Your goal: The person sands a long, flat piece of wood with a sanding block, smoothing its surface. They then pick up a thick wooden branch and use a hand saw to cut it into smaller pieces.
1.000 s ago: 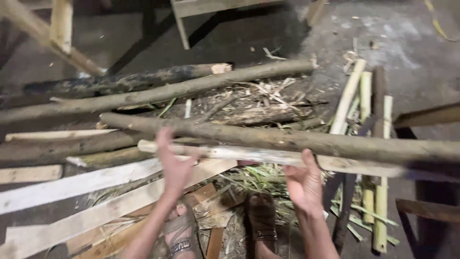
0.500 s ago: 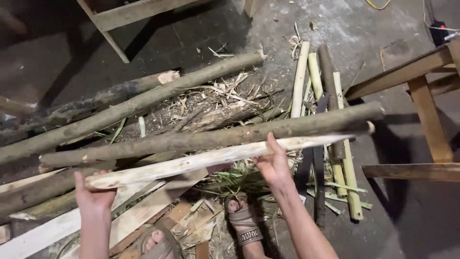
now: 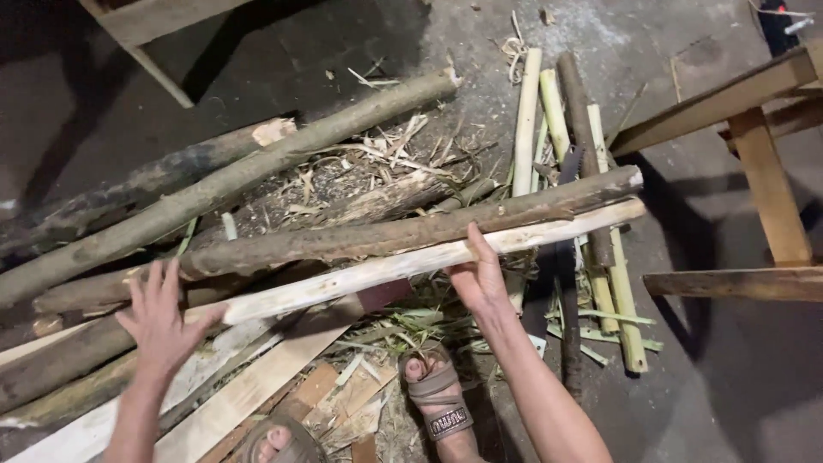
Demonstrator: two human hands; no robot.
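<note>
Dark concrete floor [image 3: 686,377] lay strewn with logs and planks. My right hand [image 3: 480,279] gripped a pale peeled pole [image 3: 369,273] from below, just beside a bark-covered log [image 3: 386,236]. My left hand [image 3: 159,321] hovered open, fingers spread, near the pole's lower end.

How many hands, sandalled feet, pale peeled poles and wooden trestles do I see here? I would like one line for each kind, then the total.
Hands: 2, left hand open and right hand touching the peeled pole
Sandalled feet: 2, one foot and another foot at the bottom edge
Peeled pole: 1
Wooden trestle: 1
Total: 6
</note>
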